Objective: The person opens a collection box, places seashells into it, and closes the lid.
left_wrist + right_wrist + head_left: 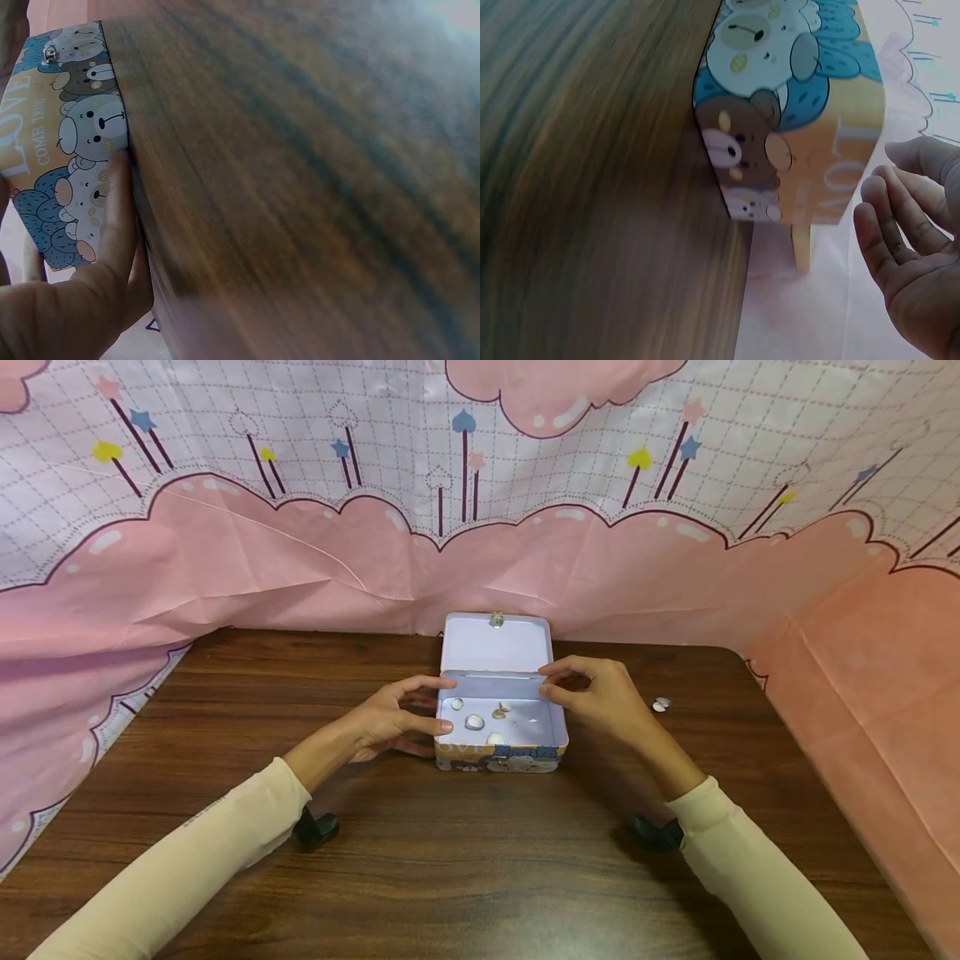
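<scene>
The tin box (459,766) sits at twelve o'clock from you, its long side running nine to three. Your left hand (381,723) grips its nine o'clock end, fingers apart. Your right hand (606,695), bent loosely, tips apart, is by its three o'clock end, nearer the loose shells (660,704) on the bench (480,860).

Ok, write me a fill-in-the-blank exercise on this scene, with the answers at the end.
1. The lid of the tin box is not closed but ____.
2. The biggest word printed on the tin box is ____.
3. The colour of the wooden table is ____.
4. The small pale objects lying on the table are nearer the person's ____ hand.

Missing words: open; LOVE; brown; right.
</scene>
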A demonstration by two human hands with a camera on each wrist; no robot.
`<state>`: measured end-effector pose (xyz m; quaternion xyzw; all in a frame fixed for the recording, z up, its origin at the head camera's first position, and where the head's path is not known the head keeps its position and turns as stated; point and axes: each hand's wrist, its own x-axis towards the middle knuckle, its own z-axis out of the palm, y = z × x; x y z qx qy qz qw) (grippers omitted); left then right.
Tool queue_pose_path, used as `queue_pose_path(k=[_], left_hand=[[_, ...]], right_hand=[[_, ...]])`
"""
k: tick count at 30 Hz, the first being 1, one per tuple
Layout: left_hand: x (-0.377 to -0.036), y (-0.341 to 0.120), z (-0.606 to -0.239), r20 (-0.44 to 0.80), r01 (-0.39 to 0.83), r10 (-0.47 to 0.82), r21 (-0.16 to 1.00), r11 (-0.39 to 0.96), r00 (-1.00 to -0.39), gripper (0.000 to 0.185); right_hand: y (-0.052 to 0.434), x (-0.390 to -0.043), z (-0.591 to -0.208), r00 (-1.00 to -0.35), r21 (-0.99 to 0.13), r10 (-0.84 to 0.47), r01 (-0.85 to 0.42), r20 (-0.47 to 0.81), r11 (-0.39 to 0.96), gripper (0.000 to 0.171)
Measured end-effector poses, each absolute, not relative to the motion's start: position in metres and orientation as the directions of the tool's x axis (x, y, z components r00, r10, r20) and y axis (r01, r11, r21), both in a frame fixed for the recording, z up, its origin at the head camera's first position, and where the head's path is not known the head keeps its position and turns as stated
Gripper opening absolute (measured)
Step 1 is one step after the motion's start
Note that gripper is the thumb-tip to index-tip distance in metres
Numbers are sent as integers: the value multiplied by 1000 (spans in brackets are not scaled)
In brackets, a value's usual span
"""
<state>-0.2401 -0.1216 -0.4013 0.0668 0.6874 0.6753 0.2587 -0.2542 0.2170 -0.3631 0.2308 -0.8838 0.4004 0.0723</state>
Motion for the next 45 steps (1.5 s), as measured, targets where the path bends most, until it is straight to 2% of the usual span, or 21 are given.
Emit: queue_pose_path(k=[7, 21, 45], left_hand=[[-239, -123, -404, -266, -253, 446, 963, 90, -855, 79], [-237, -123, -402, -270, -255, 439, 962, 93, -857, 78], [-238, -122, -402, -273, -262, 440, 961, 86, -856, 79]], right_hand=[[236, -256, -366, -890, -654, -333, -454, 311, 605, 27], [273, -259, -365, -918, -632, -253, -394, 305, 667, 22], [344, -269, -378, -963, -578, -168, -262, 213, 773, 38]])
